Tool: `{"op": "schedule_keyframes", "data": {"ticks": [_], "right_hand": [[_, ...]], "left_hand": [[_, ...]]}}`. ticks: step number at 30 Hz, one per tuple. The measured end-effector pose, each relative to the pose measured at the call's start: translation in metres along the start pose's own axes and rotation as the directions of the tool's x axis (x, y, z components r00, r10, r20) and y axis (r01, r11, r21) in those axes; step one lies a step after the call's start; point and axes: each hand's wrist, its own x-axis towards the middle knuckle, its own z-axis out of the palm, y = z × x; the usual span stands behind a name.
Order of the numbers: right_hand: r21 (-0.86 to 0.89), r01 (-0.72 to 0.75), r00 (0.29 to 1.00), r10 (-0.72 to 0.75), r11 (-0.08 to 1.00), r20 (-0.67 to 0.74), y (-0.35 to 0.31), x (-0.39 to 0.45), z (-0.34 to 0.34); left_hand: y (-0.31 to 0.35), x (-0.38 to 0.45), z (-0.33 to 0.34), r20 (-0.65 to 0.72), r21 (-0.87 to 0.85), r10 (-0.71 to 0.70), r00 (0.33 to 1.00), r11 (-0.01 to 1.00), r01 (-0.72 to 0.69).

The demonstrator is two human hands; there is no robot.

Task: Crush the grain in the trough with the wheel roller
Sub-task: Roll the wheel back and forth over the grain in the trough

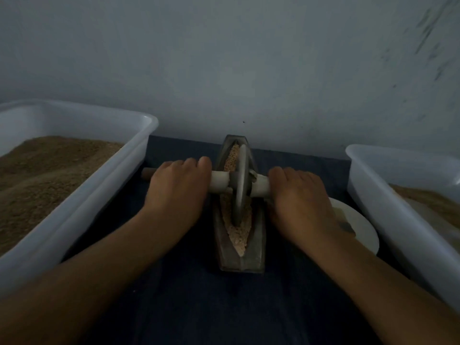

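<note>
Both my hands grip the axle: left hand (178, 186) and right hand (297, 195), fingers curled over it either side of the wheel roller (240, 185). Wheel sits between them in the trough (242, 260), on grain (236, 236). Looks heavy, stiff; hold near the hub.

No legible text

No writing, label, brand, number or sign can be read on anything shown; the view is dim and all surfaces are seen to be plain.
</note>
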Motion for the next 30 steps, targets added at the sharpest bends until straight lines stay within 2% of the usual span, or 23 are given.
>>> {"op": "schedule_keyframes", "data": {"ticks": [6,13,16,20,30], "right_hand": [[-0.023,-0.032,0.993,0.034,0.999,0.115,0.017,0.054,0.026],[-0.091,-0.078,0.993,0.086,0.993,0.079,0.014,0.078,0.035],[-0.118,-0.078,0.994,0.087,0.990,0.070,0.012,0.068,0.033],[-0.063,-0.062,0.997,0.065,0.996,0.048,0.005,0.042,0.019],[0.017,-0.012,1.000,0.012,1.000,0.003,-0.008,-0.031,-0.029]], "left_hand": [[-0.012,0.057,0.022,0.060,-0.078,0.040,0.997,0.996,-0.036],[-0.017,0.079,0.032,0.159,-0.139,-0.049,0.986,0.988,0.071],[-0.013,0.065,0.031,0.137,-0.076,-0.062,0.989,0.994,0.073],[-0.007,0.039,0.017,0.115,-0.013,-0.055,0.992,0.998,0.057],[0.003,-0.026,-0.020,-0.048,-0.031,0.071,0.996,0.997,-0.072]]}}
